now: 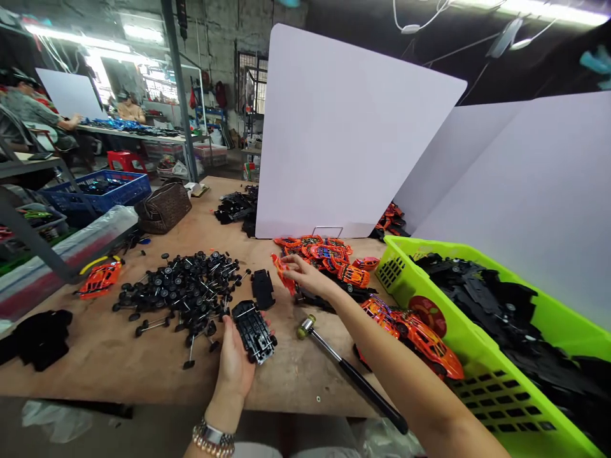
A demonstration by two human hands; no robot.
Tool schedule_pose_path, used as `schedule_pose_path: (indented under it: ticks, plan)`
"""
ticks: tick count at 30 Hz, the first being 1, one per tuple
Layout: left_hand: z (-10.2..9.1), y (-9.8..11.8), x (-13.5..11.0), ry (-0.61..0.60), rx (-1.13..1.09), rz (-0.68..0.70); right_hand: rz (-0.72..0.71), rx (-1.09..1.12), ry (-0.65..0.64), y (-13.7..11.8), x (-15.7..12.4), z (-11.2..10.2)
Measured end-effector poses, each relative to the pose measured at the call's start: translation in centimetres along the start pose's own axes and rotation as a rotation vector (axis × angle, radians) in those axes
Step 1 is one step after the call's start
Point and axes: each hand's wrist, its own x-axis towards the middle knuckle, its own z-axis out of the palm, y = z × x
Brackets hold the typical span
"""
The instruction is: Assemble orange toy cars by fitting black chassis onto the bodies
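The left hand (233, 362) grips one black toy chassis (254, 332), palm up, at lower centre. The right hand (310, 275) pinches one orange car shell (284, 273), glossy and hollow, at centre. A second chassis (263, 288) lies just above on the table (95, 356), beside a heap of wheeled axles (184, 292), too many to count. One hammer (334, 362) lies near the right arm.

Left hand (233, 362) holds chassis (254, 331); right hand (310, 277): orange shell (284, 274)
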Motion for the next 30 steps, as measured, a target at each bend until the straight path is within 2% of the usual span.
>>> schedule_pose_path:
  ticks: [3,5,8,13,19,25,30]
  plan:
    - [1.0,-0.9,0.0,0.002,-0.005,0.022,-0.278,0.264,-0.056,-0.6,-5.8,0.8]
    - [1.6,-1.9,-0.1,0.001,0.016,0.013,-0.336,0.337,-0.028,-0.9,-8.8,1.5]
    - [2.4,-3.6,-0.4,0.016,0.070,0.012,-0.331,0.290,0.072,-0.7,-11.0,2.0]
    - [3.5,-5.6,-1.0,0.028,0.123,0.006,-0.349,0.222,0.149,0.9,-11.9,2.2]
    - [4.6,-6.6,-1.5,0.022,0.160,-0.005,-0.347,0.153,0.197,1.6,-12.9,2.6]
    - [4.6,-7.2,-1.4,-0.034,0.151,0.013,-0.329,0.096,0.202,1.5,-13.1,2.8]
    - [4.6,-7.2,-1.3,-0.011,0.128,0.029,-0.328,0.134,0.230,1.3,-13.4,2.8]
